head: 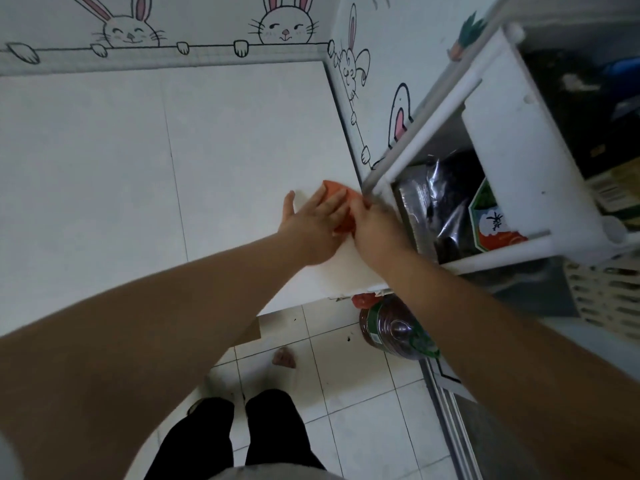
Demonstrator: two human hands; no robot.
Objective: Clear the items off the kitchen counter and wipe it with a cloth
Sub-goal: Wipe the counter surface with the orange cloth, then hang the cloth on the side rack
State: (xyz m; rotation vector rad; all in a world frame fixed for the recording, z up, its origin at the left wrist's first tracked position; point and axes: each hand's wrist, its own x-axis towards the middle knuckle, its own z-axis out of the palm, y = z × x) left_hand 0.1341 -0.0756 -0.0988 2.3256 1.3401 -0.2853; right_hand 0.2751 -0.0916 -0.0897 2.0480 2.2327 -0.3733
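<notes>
An orange cloth lies on the white kitchen counter near its right edge, close to the front corner. My left hand rests flat on the cloth with the fingers spread. My right hand presses on the cloth's right side, beside the counter's edge. Both hands cover most of the cloth, so only its far tip and a patch between the hands show. No other items stand on the visible counter.
A white shelf rack with dark bags and packets stands right of the counter. A large dark oil bottle sits on the tiled floor below the corner. A small brown scrap lies on the floor. Rabbit-patterned walls bound the counter behind and right.
</notes>
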